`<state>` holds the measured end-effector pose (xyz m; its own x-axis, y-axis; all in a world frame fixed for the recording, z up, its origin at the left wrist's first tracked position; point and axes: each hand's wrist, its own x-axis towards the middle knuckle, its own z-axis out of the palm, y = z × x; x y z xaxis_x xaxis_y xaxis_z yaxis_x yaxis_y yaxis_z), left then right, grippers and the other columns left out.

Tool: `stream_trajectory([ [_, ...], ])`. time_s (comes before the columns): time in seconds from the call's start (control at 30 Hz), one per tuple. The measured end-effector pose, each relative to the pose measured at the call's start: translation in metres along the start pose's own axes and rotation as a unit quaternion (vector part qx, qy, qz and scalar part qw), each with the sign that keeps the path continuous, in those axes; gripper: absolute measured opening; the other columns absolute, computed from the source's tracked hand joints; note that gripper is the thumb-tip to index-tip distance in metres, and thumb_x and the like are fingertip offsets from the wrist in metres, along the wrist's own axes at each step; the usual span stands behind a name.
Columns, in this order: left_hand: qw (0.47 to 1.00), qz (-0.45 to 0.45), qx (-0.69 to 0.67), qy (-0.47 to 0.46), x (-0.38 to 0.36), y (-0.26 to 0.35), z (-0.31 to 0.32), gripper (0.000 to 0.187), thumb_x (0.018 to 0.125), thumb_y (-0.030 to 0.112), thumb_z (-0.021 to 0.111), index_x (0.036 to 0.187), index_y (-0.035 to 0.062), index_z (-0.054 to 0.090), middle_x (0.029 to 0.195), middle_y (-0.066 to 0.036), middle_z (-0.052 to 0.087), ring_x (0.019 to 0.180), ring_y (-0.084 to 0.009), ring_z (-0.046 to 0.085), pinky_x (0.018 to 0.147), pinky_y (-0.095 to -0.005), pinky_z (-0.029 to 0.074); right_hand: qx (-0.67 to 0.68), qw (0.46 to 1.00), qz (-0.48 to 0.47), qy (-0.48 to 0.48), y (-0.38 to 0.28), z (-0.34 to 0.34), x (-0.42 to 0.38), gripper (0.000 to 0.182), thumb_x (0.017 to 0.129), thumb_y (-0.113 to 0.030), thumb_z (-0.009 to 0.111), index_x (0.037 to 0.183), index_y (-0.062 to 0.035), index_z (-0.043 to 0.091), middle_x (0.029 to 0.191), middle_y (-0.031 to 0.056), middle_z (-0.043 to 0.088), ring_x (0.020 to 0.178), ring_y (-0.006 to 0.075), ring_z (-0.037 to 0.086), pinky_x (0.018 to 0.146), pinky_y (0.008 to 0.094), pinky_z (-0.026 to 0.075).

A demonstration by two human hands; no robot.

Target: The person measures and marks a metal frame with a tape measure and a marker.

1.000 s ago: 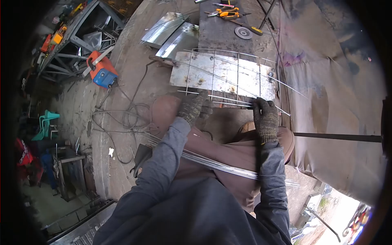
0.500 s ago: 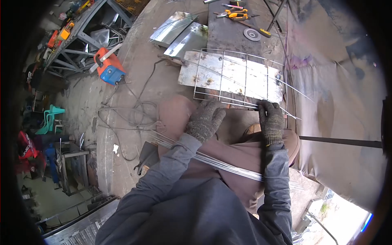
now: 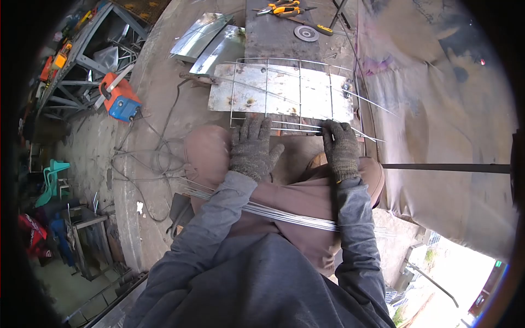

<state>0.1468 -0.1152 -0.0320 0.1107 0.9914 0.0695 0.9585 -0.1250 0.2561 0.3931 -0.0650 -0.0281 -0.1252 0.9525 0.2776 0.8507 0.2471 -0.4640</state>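
A wire grid [image 3: 284,87] of thin steel rods lies on a scratched metal plate [image 3: 249,93] in front of my knees. My left hand [image 3: 252,148], in a grey knit glove, has its fingers spread and reaches up to the grid's near edge, holding nothing. My right hand [image 3: 340,148], gloved too, pinches a loose thin rod [image 3: 306,127] that lies along the grid's near edge. A bundle of long steel rods [image 3: 284,216] rests across my lap, under both forearms.
Orange-handled pliers [image 3: 281,7], a grinding disc [image 3: 306,33] and a tape measure lie on the dark bench beyond the plate. Shiny sheet-metal pieces [image 3: 210,46] lean at its left. An orange and blue welder [image 3: 119,98] with coiled cables sits on the floor at left. A dark bar [image 3: 445,168] juts from the right.
My left hand let go of the rod end, opened and shifted toward the grid's near edge. The right hand kept its hold on the rod. The camera view swayed.
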Motion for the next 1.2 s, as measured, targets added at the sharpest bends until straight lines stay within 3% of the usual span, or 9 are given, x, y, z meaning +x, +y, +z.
stream_trajectory([
  [0.37, 0.999, -0.015, 0.003, -0.048, 0.006, 0.001, -0.002, 0.078, 0.093, 0.05, 0.057, 0.154, 0.007, 0.032, 0.159, -0.02, 0.028, 0.15, -0.0368, 0.021, 0.118, -0.0568, 0.019, -0.005, 1.0, -0.001, 0.028, -0.004, -0.004, 0.0, 0.017, 0.092, -0.018, 0.067, 0.106, -0.0084, 0.071, 0.101, 0.0162, 0.067, 0.096, 0.0348, 0.064, 0.083, 0.0446, 0.051],
  [0.57, 1.0, -0.003, 0.021, -0.012, 0.006, -0.008, 0.006, 0.074, 0.093, 0.05, 0.057, 0.151, 0.0091, 0.037, 0.155, -0.018, 0.034, 0.147, -0.0364, 0.026, 0.116, -0.0574, 0.024, -0.011, 0.999, 0.042, 0.028, 0.001, -0.004, 0.001, 0.016, 0.091, -0.021, 0.067, 0.104, -0.0117, 0.07, 0.101, 0.0159, 0.064, 0.094, 0.0368, 0.063, 0.081, 0.0482, 0.051],
  [0.7, 1.0, -0.001, 0.025, 0.0, 0.004, -0.009, -0.006, 0.069, 0.089, 0.047, 0.062, 0.148, 0.0153, 0.045, 0.15, -0.015, 0.039, 0.143, -0.036, 0.031, 0.113, -0.0589, 0.025, 0.085, 0.977, 0.118, 0.154, 0.019, -0.019, 0.008, 0.019, 0.093, -0.019, 0.065, 0.108, -0.0094, 0.072, 0.101, 0.0152, 0.067, 0.099, 0.0317, 0.065, 0.089, 0.0412, 0.052],
  [0.83, 0.999, 0.026, 0.042, 0.017, 0.003, -0.015, -0.001, 0.068, 0.089, 0.046, 0.063, 0.147, 0.0161, 0.045, 0.149, -0.014, 0.04, 0.141, -0.035, 0.034, 0.111, -0.0581, 0.028, 0.031, 0.95, 0.156, 0.268, 0.062, -0.05, 0.012, 0.025, 0.094, -0.02, 0.066, 0.113, -0.0052, 0.071, 0.101, 0.0132, 0.069, 0.095, 0.0249, 0.069, 0.082, 0.0371, 0.055],
  [0.87, 0.998, 0.021, 0.053, 0.007, 0.004, -0.015, -0.004, 0.07, 0.089, 0.045, 0.065, 0.148, 0.0139, 0.044, 0.15, -0.014, 0.04, 0.142, -0.0341, 0.035, 0.111, -0.0558, 0.029, 0.136, 0.935, 0.186, 0.27, 0.079, -0.056, 0.012, 0.03, 0.095, -0.024, 0.066, 0.115, -0.0021, 0.07, 0.102, 0.0118, 0.072, 0.09, 0.0215, 0.07, 0.079, 0.0342, 0.055],
  [0.97, 0.998, 0.01, 0.062, -0.017, 0.004, -0.008, -0.015, 0.073, 0.088, 0.044, 0.066, 0.149, 0.0109, 0.043, 0.15, -0.014, 0.04, 0.142, -0.0327, 0.035, 0.112, -0.0531, 0.03, 0.309, 0.849, 0.401, 0.149, 0.099, -0.085, 0.002, 0.035, 0.097, -0.03, 0.064, 0.109, 0.0017, 0.069, 0.087, 0.0109, 0.071, 0.069, 0.0194, 0.068, 0.06, 0.0358, 0.055],
  [1.0, 0.997, 0.0, 0.069, -0.03, 0.004, -0.007, -0.015, 0.074, 0.088, 0.044, 0.066, 0.15, 0.0102, 0.041, 0.151, -0.014, 0.04, 0.142, -0.0323, 0.035, 0.113, -0.0527, 0.029, 0.304, 0.85, 0.402, 0.152, 0.107, -0.086, -0.003, 0.035, 0.097, -0.03, 0.064, 0.109, 0.0017, 0.069, 0.087, 0.0109, 0.071, 0.069, 0.0194, 0.068, 0.06, 0.0358, 0.055],
  [1.07, 0.997, 0.002, 0.069, -0.025, 0.005, -0.011, -0.007, 0.075, 0.089, 0.044, 0.066, 0.151, 0.0113, 0.04, 0.153, -0.013, 0.038, 0.143, -0.0323, 0.034, 0.114, -0.0532, 0.028, 0.408, 0.769, 0.479, 0.114, 0.126, -0.08, -0.011, 0.035, 0.096, -0.034, 0.063, 0.104, -0.0004, 0.065, 0.078, 0.0109, 0.066, 0.061, 0.0223, 0.063, 0.055, 0.0341, 0.051],
  [1.2, 0.996, -0.002, 0.084, -0.018, 0.002, -0.011, -0.004, 0.076, 0.089, 0.046, 0.066, 0.153, 0.0149, 0.038, 0.156, -0.013, 0.034, 0.145, -0.0326, 0.031, 0.116, -0.0544, 0.025, 0.369, 0.759, 0.534, 0.048, 0.142, -0.073, -0.008, 0.037, 0.096, -0.036, 0.062, 0.101, 0.0002, 0.064, 0.081, 0.014, 0.068, 0.063, 0.0266, 0.065, 0.057, 0.0383, 0.052],
])
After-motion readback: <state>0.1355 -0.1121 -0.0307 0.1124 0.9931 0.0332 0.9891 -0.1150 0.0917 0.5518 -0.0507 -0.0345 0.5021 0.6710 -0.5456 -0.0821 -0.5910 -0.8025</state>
